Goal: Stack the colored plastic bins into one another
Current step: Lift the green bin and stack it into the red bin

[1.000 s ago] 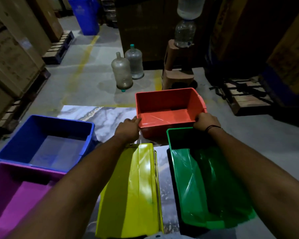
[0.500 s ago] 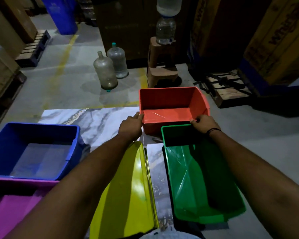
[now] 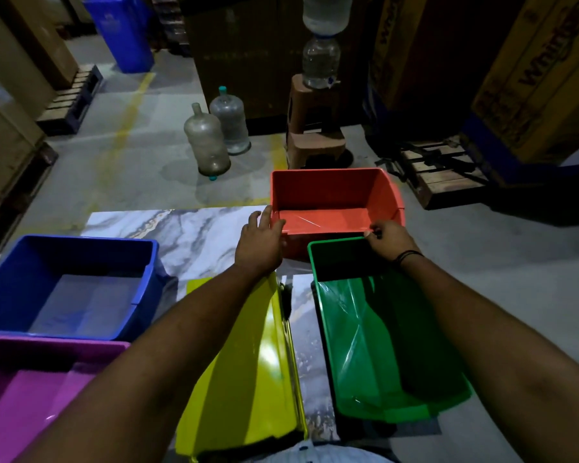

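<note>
The red rectangular plastic bin (image 3: 335, 208), its long axis crosswise, is sitting directly beyond the green plastic bin (image 3: 381, 329), and I am clamping my left hand (image 3: 259, 243) and right hand (image 3: 386, 240) on its near corners.

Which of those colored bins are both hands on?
The red bin, farthest away: left hand and right hand grip its near corners. The others sit untouched.

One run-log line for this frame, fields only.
left hand: on red bin near-left rim | right hand: near-right rim | green bin: directly in front, empty | stacked: none
</note>
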Demonstrator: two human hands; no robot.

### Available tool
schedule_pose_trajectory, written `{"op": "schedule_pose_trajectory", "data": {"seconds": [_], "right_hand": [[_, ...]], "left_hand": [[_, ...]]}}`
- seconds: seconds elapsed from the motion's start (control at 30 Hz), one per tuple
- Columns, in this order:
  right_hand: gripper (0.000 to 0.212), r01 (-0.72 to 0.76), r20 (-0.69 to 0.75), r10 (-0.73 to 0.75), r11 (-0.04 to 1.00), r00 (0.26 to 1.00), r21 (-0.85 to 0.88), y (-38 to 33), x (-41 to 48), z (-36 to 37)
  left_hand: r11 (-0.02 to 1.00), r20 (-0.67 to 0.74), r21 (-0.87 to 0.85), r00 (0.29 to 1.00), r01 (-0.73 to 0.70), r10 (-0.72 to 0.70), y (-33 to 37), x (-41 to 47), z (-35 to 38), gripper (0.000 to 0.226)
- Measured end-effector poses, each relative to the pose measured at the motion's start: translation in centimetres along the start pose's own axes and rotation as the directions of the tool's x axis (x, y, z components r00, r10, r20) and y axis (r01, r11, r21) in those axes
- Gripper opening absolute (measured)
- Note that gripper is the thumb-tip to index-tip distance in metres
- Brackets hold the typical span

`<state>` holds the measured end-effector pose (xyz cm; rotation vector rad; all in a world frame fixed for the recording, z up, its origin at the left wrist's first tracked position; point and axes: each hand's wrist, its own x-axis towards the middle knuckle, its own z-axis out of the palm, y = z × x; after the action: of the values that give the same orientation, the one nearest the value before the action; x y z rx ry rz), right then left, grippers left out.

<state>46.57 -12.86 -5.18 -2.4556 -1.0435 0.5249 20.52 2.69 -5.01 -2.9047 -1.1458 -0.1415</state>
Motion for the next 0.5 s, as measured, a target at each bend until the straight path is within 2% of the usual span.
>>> {"op": "schedule_pose_trajectory", "data": {"seconds": [0.1,0.17,0.3,0.4,0.5], "right_hand": [[0.04,0.017,-0.094,-0.025,0.996,0.995,-0.087,-0.5,-1.2,0.2],[0.04,0.03,-0.139,-0.048,0.991,0.989,-0.134,-0.6,-1.8,0.6],[0.04,0.072,-0.221,-0.107,0.984,0.969,-0.164,-0.4,-3.5,1.7],[0.036,0.148,-0.261,-0.212,0.958,0.942,-0.245,-0.3,-5.1,2.3],[0.035,0.2,-0.231,-0.274,0.933,0.934,-0.299,-0.1,-6.6,2.7]], "left_hand": [[1.0,-0.128,0.018,0.992,-0.016,0.018,1.5,-1.0,-0.5,0.037],[0.999,-0.112,-0.042,0.994,-0.012,0.008,3.1,-1.4,-0.9,0.032],[0.948,0.093,-0.292,0.99,0.127,-0.104,6.3,-2.4,-0.6,0.039],[0.852,0.308,-0.408,0.928,0.328,-0.21,7.6,-2.4,-0.1,0.048],[0.76,0.409,-0.486,0.881,0.432,-0.239,8.0,-1.9,-0.5,0.049]]}}
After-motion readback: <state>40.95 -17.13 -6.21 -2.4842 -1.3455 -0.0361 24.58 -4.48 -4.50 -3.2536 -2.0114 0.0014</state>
